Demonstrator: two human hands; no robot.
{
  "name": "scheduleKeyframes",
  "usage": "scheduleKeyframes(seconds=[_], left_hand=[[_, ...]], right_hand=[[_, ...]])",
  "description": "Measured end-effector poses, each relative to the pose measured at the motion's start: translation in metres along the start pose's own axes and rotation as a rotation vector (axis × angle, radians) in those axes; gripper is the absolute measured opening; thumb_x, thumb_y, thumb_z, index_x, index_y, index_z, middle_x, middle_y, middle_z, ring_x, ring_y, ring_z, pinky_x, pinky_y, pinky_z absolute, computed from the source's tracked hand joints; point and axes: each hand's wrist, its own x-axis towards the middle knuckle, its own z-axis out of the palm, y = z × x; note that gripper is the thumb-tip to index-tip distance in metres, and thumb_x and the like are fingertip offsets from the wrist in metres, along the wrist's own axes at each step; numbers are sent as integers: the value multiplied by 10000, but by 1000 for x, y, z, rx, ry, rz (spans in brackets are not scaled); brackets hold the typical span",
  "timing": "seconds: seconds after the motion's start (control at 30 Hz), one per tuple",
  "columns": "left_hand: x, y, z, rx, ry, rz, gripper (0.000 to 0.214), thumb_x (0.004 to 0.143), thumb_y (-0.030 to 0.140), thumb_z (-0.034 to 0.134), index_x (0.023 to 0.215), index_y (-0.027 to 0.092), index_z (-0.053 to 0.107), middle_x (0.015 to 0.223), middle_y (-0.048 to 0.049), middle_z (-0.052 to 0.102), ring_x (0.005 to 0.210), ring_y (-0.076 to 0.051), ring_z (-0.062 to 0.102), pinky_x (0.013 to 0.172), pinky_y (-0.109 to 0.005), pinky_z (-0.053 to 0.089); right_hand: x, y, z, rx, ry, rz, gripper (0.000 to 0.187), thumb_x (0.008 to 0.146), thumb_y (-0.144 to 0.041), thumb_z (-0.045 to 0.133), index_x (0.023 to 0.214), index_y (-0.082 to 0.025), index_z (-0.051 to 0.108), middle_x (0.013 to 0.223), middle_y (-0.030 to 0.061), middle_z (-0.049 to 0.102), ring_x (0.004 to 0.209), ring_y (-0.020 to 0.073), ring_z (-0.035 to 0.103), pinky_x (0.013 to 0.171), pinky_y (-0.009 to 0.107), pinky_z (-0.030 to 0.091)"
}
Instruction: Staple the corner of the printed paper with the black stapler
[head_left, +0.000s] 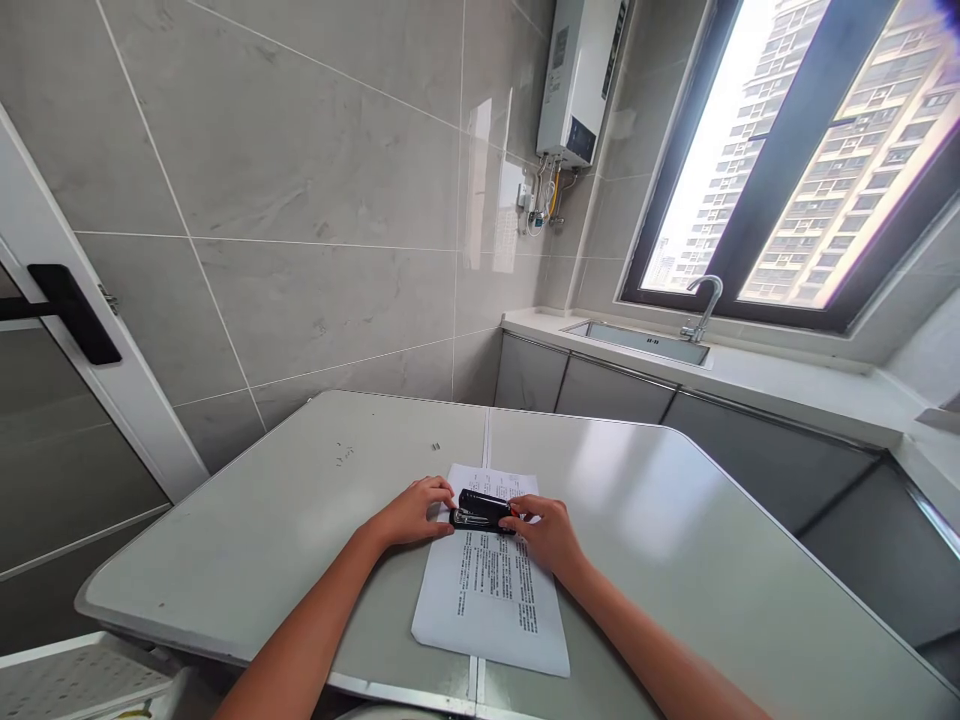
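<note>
A black stapler (484, 510) lies over the upper part of a printed sheet of paper (495, 620) on the table. Its jaw end points left and its top arm is raised a little off the base. My left hand (418, 512) has thumb and fingers at the stapler's left end, closed around it. At the other end, my right hand (546, 532) pinches the stapler's right end, where a small red spot shows by the fingertips. The paper may be more than one sheet; I cannot tell.
The pale table (247, 540) has a metal seam down its middle. Loose staples (343, 454) are scattered at the far left, with a small staple strip (436, 446) nearer the middle. Beyond stand a counter with a sink (637, 340), a tiled wall and, at left, a door (97, 370).
</note>
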Motion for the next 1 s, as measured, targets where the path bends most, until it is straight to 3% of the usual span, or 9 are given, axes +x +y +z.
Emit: scheduleKeyframes(seconds=[0.27, 0.37, 0.53, 0.7, 0.83, 1.0], left_hand=[[0, -2, 2, -10, -5, -25, 228, 784, 378, 799, 957, 240, 745, 1251, -76, 647, 1174, -282, 607, 1019, -386, 481], [0, -4, 2, -2, 2, -23, 222, 779, 378, 801, 946, 243, 745, 1248, -72, 646, 1170, -280, 610, 1013, -378, 485], [1, -3, 2, 24, -1, -8, 227, 770, 346, 805, 963, 246, 737, 1222, -65, 654, 1154, -279, 615, 1022, -383, 478], [1, -1, 3, -16, 5, -32, 347, 769, 355, 821, 1087, 256, 725, 1282, -78, 645, 1231, -301, 588, 1118, -429, 426], [5, 4, 2, -271, 83, -70, 659, 772, 456, 844, 1362, 283, 606, 1475, -106, 541, 1381, -311, 505, 1184, -454, 383], [8, 13, 0, -872, 97, -170, 500, 929, 485, 688, 1368, 269, 584, 1535, -133, 519, 1384, -289, 536, 1149, -448, 447]], right_hand=[[-4, -5, -4, -76, -36, -63, 230, 841, -439, 706, 793, -216, 734, 967, 88, 767, 823, 245, 673, 817, 393, 546], [-5, -10, -3, -127, -35, -58, 223, 854, -411, 696, 969, -222, 720, 1020, 79, 751, 873, 248, 672, 844, 408, 544], [-3, -23, 6, -65, -170, -110, 449, 859, -312, 691, 1298, -249, 623, 1259, 76, 702, 1116, 257, 663, 972, 410, 521], [-9, -22, 7, -168, -189, -125, 274, 908, -339, 673, 1158, -232, 702, 1019, 61, 756, 914, 253, 694, 837, 389, 549], [-14, -18, 1, -271, -82, -373, 265, 971, -275, 599, 1219, -244, 689, 1076, 90, 750, 991, 269, 684, 852, 411, 557], [-20, -24, -6, -433, -15, -748, 396, 1003, -137, 498, 1353, -260, 637, 1252, 93, 726, 1129, 269, 662, 956, 459, 548]])
